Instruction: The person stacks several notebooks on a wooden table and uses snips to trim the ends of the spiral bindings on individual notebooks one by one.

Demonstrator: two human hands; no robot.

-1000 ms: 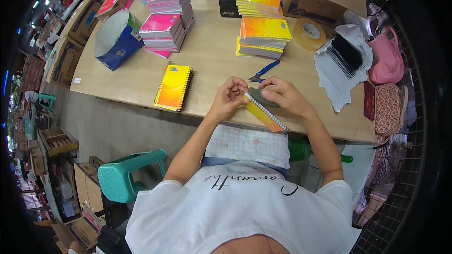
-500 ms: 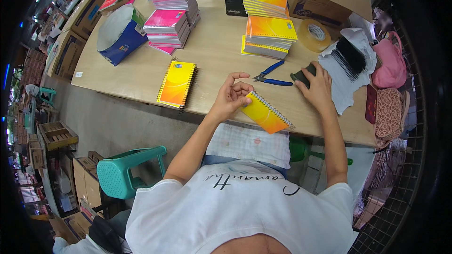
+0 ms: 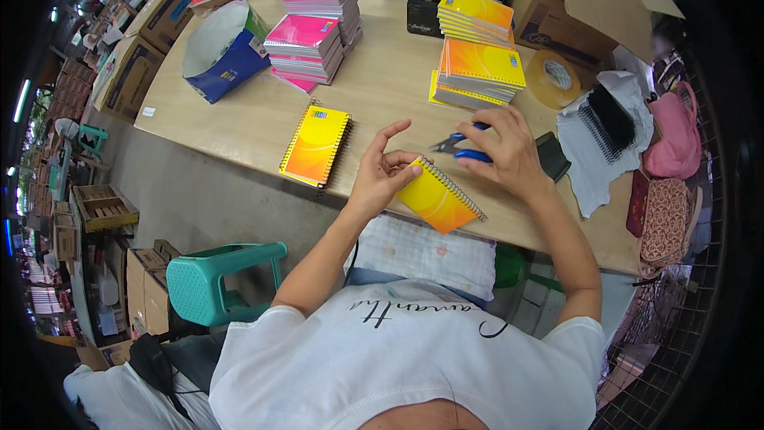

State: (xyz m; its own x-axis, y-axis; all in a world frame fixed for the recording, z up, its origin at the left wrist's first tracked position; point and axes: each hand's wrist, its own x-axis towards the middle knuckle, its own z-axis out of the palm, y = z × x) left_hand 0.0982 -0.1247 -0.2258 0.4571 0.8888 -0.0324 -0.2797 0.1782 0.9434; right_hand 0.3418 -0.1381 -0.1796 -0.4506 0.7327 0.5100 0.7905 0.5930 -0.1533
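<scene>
In my left hand (image 3: 380, 171) is a yellow and orange spiral notebook (image 3: 436, 197), pinched near its upper corner with the wire coil facing right. My right hand (image 3: 503, 147) grips blue-handled wire cutters (image 3: 464, 143), whose tips point left above the notebook's top end. A dark green block-like thing (image 3: 551, 156) lies just right of that hand; its kind I cannot make out. Left of my hands, several yellow notebooks (image 3: 315, 146) lie in a small stack, coils showing.
Stacks of yellow notebooks (image 3: 482, 66) and pink notebooks (image 3: 306, 45) stand farther back. A tape roll (image 3: 553, 80), an open carton (image 3: 593, 0), black coils (image 3: 610, 118) on white cloth and a pink bag (image 3: 671, 137) line the right side. A green stool (image 3: 195, 287) stands left.
My right hand has let go of the dark green thing and taken up the wire cutters from the table. The left hand still holds the notebook, now tilted slightly differently.
</scene>
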